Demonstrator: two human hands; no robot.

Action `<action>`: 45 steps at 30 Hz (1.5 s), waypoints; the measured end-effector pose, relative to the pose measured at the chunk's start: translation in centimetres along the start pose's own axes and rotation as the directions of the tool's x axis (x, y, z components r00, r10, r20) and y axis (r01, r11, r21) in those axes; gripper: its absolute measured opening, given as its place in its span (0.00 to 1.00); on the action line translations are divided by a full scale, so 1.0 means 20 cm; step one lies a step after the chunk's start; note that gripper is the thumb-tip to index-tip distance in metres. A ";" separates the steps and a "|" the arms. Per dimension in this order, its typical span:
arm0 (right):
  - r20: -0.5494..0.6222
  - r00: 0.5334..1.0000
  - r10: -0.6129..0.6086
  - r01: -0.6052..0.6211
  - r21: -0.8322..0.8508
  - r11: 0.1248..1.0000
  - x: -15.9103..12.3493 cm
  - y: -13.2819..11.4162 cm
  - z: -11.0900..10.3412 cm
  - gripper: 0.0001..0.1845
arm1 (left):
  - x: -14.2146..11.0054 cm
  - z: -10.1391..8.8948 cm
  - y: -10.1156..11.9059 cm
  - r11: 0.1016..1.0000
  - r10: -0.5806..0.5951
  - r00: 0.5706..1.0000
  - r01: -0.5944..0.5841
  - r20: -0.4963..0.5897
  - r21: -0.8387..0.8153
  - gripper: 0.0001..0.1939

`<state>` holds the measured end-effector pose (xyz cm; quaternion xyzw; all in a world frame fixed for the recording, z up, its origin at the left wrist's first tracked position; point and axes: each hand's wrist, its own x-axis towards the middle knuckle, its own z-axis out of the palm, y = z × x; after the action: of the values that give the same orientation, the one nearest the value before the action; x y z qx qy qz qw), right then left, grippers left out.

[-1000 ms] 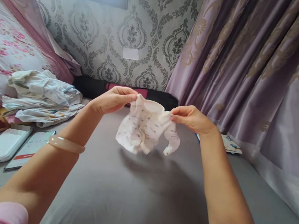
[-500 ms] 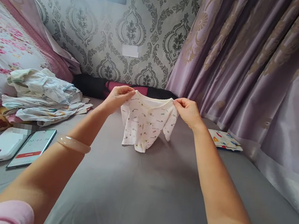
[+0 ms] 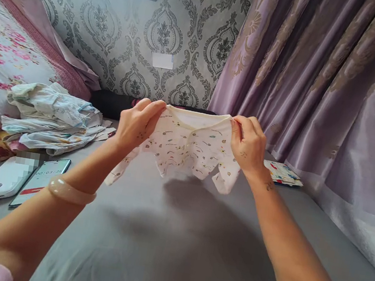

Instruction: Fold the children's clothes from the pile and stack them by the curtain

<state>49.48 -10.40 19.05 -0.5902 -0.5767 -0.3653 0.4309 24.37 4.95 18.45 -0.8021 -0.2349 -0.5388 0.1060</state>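
From my remote station, I see the left hand (image 3: 142,121) and right hand (image 3: 248,144) pinching the small shirt (image 3: 193,146) aloft by its shoulders, right of the clothes pile (image 3: 52,116), stretched wider than a moment ago and thus better spread between them.

Matt cloth shirt (image 3: 201,145), satiny curtain (image 3: 303,83), smooth glossy bangle (image 3: 71,192)

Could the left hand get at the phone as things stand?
Probably not yet: the left hand is holding the small shirt by one side of its neckline. Once freed, likely yes; the phone appears beside the left forearm, with nothing visible resting on it.
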 end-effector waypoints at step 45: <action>0.905 0.344 0.251 -0.015 -0.262 0.965 -0.56 0.38 0.75 0.18 | -0.49 0.86 -0.44 0.999 -0.053 0.496 0.022 0.867 0.049 0.16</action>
<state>55.30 -0.20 2.63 -0.7790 -0.6268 0.0130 -0.0083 31.03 17.29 1.86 -0.9570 -0.2822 -0.0623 -0.0252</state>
